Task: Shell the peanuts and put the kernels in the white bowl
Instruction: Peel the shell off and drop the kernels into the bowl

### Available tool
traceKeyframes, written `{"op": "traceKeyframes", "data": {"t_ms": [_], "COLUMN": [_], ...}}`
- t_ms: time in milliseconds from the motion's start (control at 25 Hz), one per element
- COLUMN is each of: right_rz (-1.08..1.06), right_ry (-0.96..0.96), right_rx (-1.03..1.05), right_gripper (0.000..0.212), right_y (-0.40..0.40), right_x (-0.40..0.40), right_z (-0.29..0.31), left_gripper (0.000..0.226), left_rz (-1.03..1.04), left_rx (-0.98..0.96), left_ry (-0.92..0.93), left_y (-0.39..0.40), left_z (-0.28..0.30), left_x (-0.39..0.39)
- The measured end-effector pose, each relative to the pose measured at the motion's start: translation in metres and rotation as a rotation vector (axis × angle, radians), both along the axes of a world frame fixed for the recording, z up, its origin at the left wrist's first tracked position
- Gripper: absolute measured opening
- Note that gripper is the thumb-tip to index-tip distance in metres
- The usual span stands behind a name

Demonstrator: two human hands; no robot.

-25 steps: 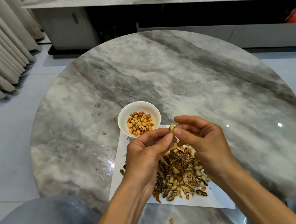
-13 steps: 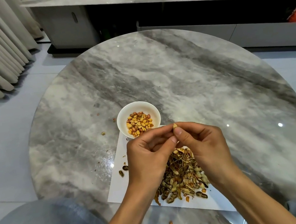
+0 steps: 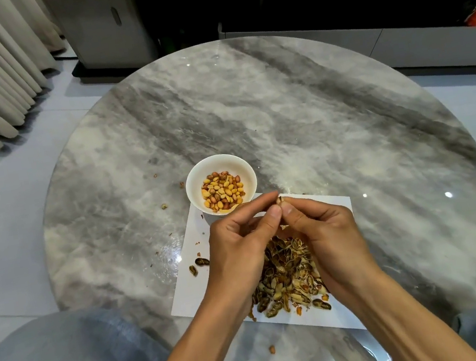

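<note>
A small white bowl (image 3: 195, 174) holding several yellow and reddish kernels sits on the round marble table (image 3: 315, 125). Just below it lies a white paper sheet (image 3: 190, 280) with a heap of peanut shells (image 3: 288, 278). My left hand (image 3: 237, 248) and my right hand (image 3: 328, 234) meet above the sheet, close to the bowl's near right rim. Both pinch one small peanut (image 3: 279, 199) between thumb and fingertips; most of it is hidden by the fingers.
Two dark shell pieces (image 3: 198, 265) lie at the sheet's left edge. Crumbs are scattered on the table left of the bowl, and one kernel (image 3: 271, 349) lies near the front edge. My grey-clad knees sit below the table edge. A low cabinet stands behind.
Both hands stay together pinching the peanut, and their thumbs have closed tighter over it, so less of it shows. The bowl and shell heap have not moved.
</note>
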State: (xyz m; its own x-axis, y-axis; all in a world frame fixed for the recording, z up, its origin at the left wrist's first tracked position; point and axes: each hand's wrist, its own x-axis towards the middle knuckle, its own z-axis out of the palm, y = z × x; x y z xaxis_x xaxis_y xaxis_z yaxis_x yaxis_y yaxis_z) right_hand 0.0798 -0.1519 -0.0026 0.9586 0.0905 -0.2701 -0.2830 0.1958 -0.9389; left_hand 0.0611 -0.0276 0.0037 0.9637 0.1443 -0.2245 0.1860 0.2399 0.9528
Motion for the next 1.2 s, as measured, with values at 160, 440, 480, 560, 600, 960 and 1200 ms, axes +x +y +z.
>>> {"op": "traceKeyframes", "data": {"t_ms": [160,440,480,560,600,960,1200], "right_rz": [0.085,0.113,0.095,0.053,0.036,-0.005,-0.048], "right_ry": [0.039,-0.065,-0.076,-0.095,-0.094,-0.069,-0.121], "right_rx": [-0.025,-0.182,-0.184,-0.158,-0.134,-0.046,-0.08], "right_gripper": [0.018,0.014,0.013,0.013,0.013,0.012,0.012], "right_y": [-0.015,-0.019,-0.018,-0.015,-0.014,-0.01,-0.004], "right_x": [0.01,0.011,0.009,0.007,0.005,0.006,0.003], "right_z": [0.007,0.017,0.017,0.016,0.016,0.018,0.015], "left_gripper": [0.035,0.033,0.034,0.034,0.034,0.034,0.033], "left_rz": [-0.095,-0.049,-0.038,-0.022,-0.018,-0.024,-0.034], "left_rx": [0.33,0.349,0.326,0.291,0.279,0.158,0.119], "left_ry": [-0.146,-0.179,-0.188,-0.204,-0.211,-0.235,-0.231], "left_y": [0.01,0.009,0.009,0.009,0.009,0.009,0.01], "left_z": [-0.001,-0.004,-0.004,-0.005,-0.004,0.0,0.0], "left_x": [0.004,0.004,0.004,0.004,0.004,0.006,0.006]}}
